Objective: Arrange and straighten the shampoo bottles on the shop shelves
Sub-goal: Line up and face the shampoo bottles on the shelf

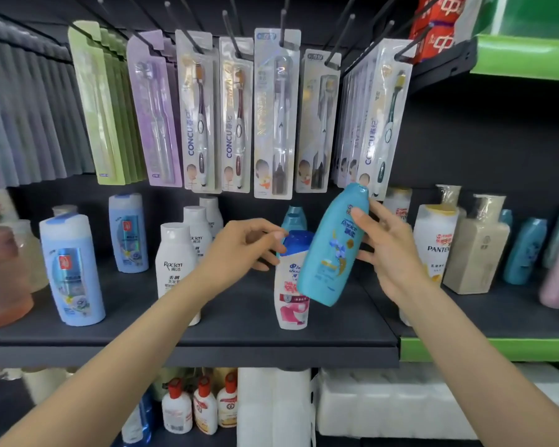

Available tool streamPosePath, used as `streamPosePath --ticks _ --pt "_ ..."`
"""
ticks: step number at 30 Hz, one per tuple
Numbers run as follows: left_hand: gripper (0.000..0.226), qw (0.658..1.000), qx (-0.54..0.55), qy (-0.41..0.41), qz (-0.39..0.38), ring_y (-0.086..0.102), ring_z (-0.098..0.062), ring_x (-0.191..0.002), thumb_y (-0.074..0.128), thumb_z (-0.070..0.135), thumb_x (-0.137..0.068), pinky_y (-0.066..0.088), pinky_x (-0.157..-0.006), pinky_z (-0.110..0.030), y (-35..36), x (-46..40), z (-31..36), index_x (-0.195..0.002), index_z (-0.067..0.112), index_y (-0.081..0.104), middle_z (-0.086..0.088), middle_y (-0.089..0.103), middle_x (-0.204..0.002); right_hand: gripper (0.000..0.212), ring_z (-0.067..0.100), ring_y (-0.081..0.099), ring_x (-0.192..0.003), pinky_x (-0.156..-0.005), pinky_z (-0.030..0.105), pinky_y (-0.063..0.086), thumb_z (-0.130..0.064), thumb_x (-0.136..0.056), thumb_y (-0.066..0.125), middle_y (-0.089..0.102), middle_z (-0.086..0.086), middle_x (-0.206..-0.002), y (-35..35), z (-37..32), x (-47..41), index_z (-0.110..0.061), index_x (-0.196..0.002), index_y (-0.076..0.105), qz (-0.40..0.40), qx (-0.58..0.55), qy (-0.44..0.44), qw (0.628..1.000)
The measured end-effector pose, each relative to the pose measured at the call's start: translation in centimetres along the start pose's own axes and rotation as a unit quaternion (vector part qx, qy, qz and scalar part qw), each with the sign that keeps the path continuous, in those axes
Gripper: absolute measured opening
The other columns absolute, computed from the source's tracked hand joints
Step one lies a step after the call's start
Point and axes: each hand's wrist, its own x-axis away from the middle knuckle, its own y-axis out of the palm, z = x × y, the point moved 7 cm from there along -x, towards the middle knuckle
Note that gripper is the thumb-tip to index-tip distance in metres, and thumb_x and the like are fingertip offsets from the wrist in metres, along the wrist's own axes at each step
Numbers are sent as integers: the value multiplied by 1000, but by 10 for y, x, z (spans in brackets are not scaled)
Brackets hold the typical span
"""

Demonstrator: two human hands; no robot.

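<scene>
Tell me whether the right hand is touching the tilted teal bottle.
Touching. The head view shows the right hand gripping the tilted teal bottle, thumb pressed on its front and fingers wrapped behind, holding it lifted off the shelf.

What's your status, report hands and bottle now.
Right hand holds teal bottle tilted, off the shelf. Left hand curled at blue-capped bottle, grip unclear. Blue-capped bottle stands directly behind the teal one.
</scene>
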Motion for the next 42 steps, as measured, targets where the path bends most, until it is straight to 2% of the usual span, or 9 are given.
streamPosePath --ticks 6,10,16,21,24,28,32,38,42 --pt "19 992 -51 -80 79 62 -14 -72 49 16 -95 52 -64 -23 -11 -48 -37 -85 22 64 -2 69 -88 42 11 67 -83 -72 27 56 -14 -86 65 68 4 -98 -15 2 -25 -27 -125 53 -9 193 -52 980" --pt "14 985 -62 -131 93 58 -13 -75 49 20 -95 49 -68 -25 -4 -77 -63 -94 17 63 -3 65 -93 48 16 64 -90 -81 36 54 -19 -83 70 62 -5 -95 -21 34 -55 -26 -128 53 -4 309 -52 950" --pt "20 988 -12 -127 86 58 -15 -98 51 34 -94 46 -88 -32 11 -105 -70 -106 19 58 1 62 -106 42 26 64 -99 -87 47 52 -16 -83 69 66 7 -109 -36 92 -107 -15 -123 56 77 308 -14 948" --pt "10 991 -5 -120 54 61 -16 -100 53 33 -93 46 -98 -39 16 -120 -76 -97 28 61 5 66 -100 45 26 60 -108 -92 40 49 -15 -86 66 64 7 -118 -40 118 -141 -15 -130 53 112 278 8 954" --pt "10 992 -16 -120 45 63 -12 -89 54 31 -93 47 -92 -35 16 -125 -80 -96 27 63 5 67 -95 49 26 58 -111 -96 39 47 -16 -87 66 60 11 -123 -34 131 -162 -15 -133 51 82 262 -5 962" --pt "15 988 -5 -149 39 61 -9 -72 53 32 -93 47 -66 -21 20 -125 -82 -88 23 64 1 66 -82 48 18 56 -109 -91 24 42 -12 -88 64 61 11 -122 -24 143 -180 -10 -134 51 58 246 -30 967" --pt "18 984 -1 -174 32 61 -4 -60 52 34 -93 44 -57 -19 22 -124 -83 -85 23 64 6 65 -70 49 25 56 -116 -103 36 43 -12 -87 65 59 12 -126 -14 160 -195 -12 -135 50 47 214 -24 975" --pt "17 983 4 -180 40 60 -5 -60 52 34 -92 44 -58 -19 22 -124 -78 -85 24 64 7 64 -69 44 18 56 -107 -89 31 48 -14 -87 65 59 7 -117 -26 178 -201 -10 -130 53 55 112 25 992" --pt "17 982 4 -182 40 60 1 -53 52 32 -93 46 -49 -12 23 -122 -76 -84 23 64 8 64 -67 34 30 61 -106 -90 47 52 -9 -87 64 62 17 -118 -33 203 -197 -9 -120 57 49 78 70 993"
